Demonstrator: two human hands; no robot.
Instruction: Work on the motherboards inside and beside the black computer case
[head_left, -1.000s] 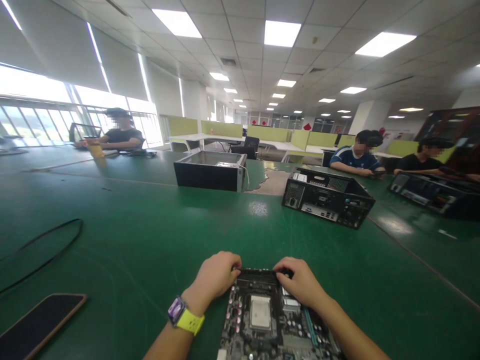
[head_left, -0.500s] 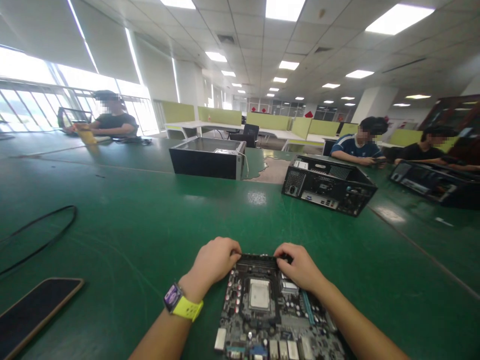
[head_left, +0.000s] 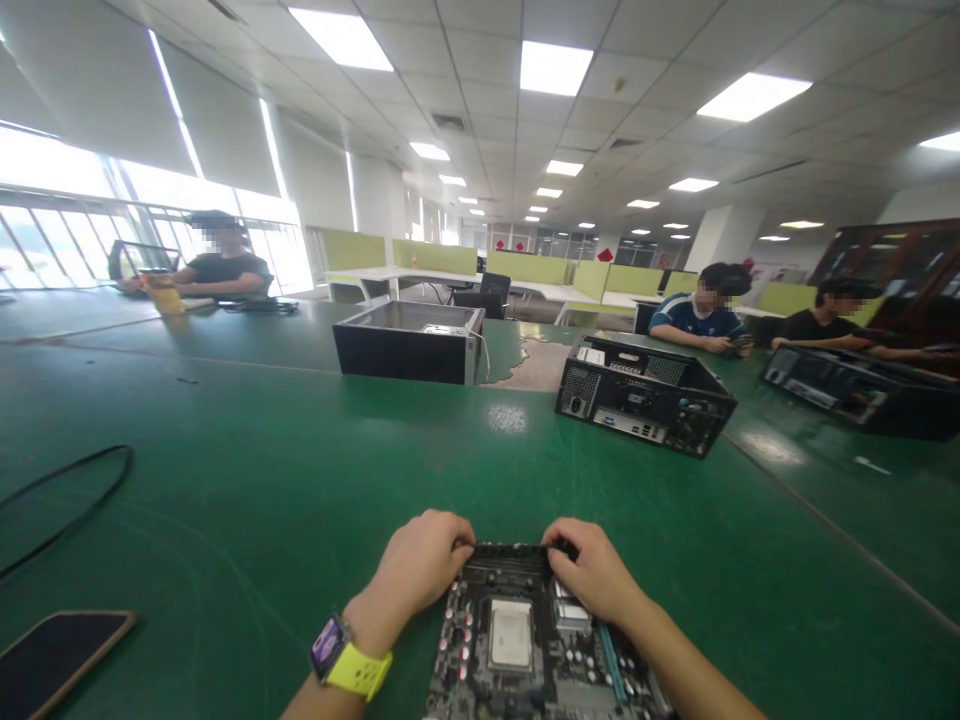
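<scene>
Motherboard (head_left: 551, 665) between two hands on a green tabletop (head_left: 300, 470)

The motherboard is dark and crowded with parts; a pale metal processor cap (head_left: 511, 635) sits between the pale-topped capacitors (head_left: 461, 632) on its left and a teal slot (head_left: 611, 665) on its right; black slots (head_left: 510, 555) lie crosswise along its far edge, which points away from the wearer; its near end runs out of view, so its long axis cannot be told.

The left hand (head_left: 424, 560) pinches the left end of that far edge with thumb and forefinger; the right hand (head_left: 596, 570) pinches the right end; both cover the far corners, and the right forearm overlaps the board's right side.

Well left of the motherboard lie a phone (head_left: 56, 655) and a looped black cable (head_left: 112, 490); beyond it, slightly left, stands an open-topped case (head_left: 405, 350); beyond and right, an open computer case (head_left: 645, 400) turns its rear ports this way; farther right, another black case (head_left: 855, 395) sits near two seated people (head_left: 690, 322).
</scene>
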